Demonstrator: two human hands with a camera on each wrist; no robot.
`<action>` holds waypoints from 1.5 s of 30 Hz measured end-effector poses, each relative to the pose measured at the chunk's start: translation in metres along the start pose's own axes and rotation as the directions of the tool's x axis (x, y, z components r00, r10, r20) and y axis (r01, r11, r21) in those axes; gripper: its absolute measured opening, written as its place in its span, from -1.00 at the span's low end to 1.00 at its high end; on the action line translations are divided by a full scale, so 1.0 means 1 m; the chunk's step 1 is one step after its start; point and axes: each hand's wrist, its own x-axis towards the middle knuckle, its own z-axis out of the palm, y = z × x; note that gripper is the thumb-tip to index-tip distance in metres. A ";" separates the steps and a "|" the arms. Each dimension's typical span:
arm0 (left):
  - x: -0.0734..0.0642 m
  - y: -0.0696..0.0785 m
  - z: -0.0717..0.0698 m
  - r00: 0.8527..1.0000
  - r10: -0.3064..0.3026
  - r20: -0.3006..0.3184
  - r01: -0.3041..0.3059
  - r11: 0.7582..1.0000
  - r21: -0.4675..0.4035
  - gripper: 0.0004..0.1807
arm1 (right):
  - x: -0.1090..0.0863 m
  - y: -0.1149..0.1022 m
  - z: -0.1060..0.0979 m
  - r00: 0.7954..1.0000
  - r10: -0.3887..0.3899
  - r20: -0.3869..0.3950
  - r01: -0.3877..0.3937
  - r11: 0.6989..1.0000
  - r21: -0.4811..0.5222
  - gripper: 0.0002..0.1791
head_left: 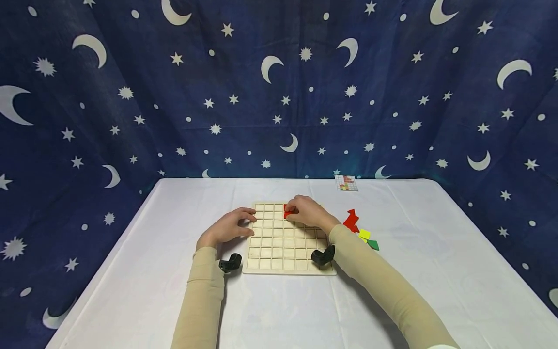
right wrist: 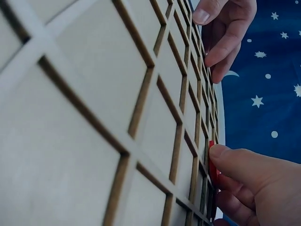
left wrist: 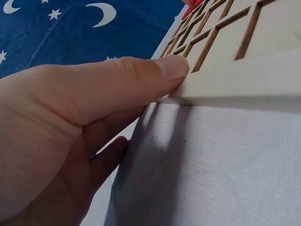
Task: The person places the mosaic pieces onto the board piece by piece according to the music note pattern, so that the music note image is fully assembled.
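A pale wooden grid board with square recesses lies on the table. My right hand pinches a small red piece between thumb and fingers at the board's far rows; part of the piece is hidden behind the fingers. Along the board's left edge rests my left hand, its fingers loosely bent and apart. In the left wrist view the thumb touches the board's rim.
Right of the board lie several red pieces, yellow pieces and a green piece. A card printed with a coloured grid pattern lies at the table's far edge. Behind hangs a dark blue cloth with moons and stars.
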 end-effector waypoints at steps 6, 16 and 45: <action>0.001 0.001 0.000 1.000 0.003 0.000 -0.003 1.000 0.001 -0.58 | -0.001 0.001 -0.002 1.000 0.012 -0.007 -0.012 1.000 -0.011 -0.83; 0.000 0.004 0.000 1.000 0.006 0.005 -0.006 1.000 0.006 -0.58 | -0.005 0.004 -0.004 1.000 0.019 -0.011 -0.019 1.000 0.003 -0.78; 0.001 -0.001 0.004 1.000 -0.019 -0.017 0.018 1.000 -0.009 -0.58 | -0.098 0.065 -0.061 0.886 0.451 0.106 -0.438 0.890 -0.125 -0.75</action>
